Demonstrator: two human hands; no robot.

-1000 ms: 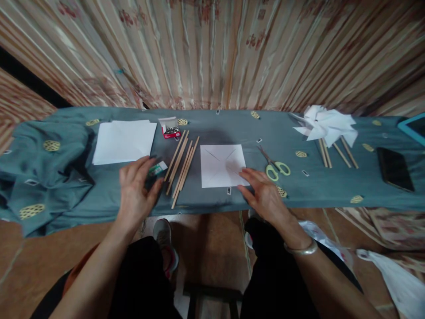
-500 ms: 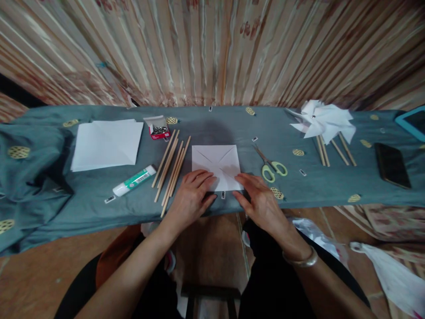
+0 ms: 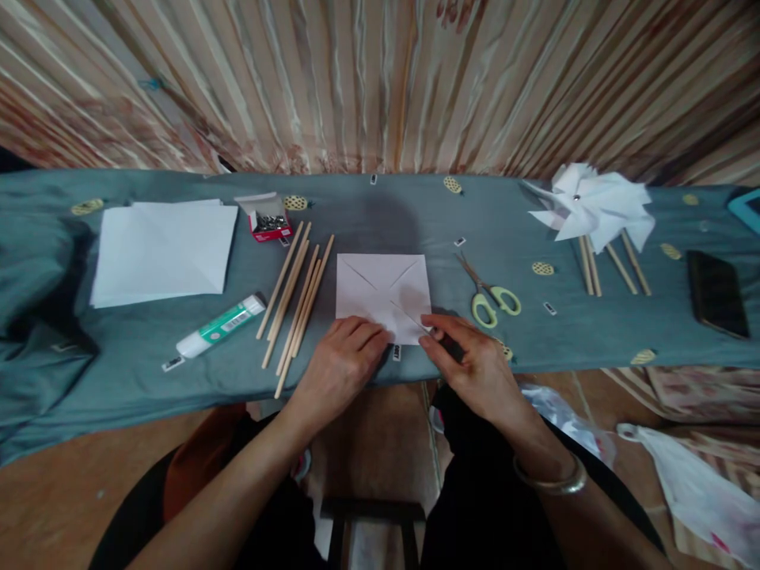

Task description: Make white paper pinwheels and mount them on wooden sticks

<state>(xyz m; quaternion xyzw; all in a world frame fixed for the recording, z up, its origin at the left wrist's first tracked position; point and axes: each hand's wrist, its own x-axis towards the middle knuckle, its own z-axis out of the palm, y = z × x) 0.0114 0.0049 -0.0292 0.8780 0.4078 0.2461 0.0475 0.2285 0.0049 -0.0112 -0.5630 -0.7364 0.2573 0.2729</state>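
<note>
A white square of paper (image 3: 383, 277) with diagonal cuts running in from its corners lies flat near the front edge of the table. My left hand (image 3: 344, 360) rests on its near left part, fingers lying on the sheet and the thumb mostly hidden. At the near right corner, my right hand (image 3: 469, 360) pinches the paper between thumb and forefinger, beside one of the cuts. Scissors with pale green handles (image 3: 484, 309) lie just beyond my right hand. Left of the paper are several thin wooden sticks (image 3: 305, 305).
A glue stick (image 3: 219, 326), a stack of white paper (image 3: 163, 253) and an open red box of metal pins (image 3: 270, 226) lie to the left. On the right are white paper pinwheels (image 3: 599, 206) on sticks and a dark phone (image 3: 718, 293). A curtain (image 3: 380, 87) hangs behind the table.
The right thumb and forefinger have closed at the paper's near right corner. My left hand still lies on the near left part. The view has shifted slightly.
</note>
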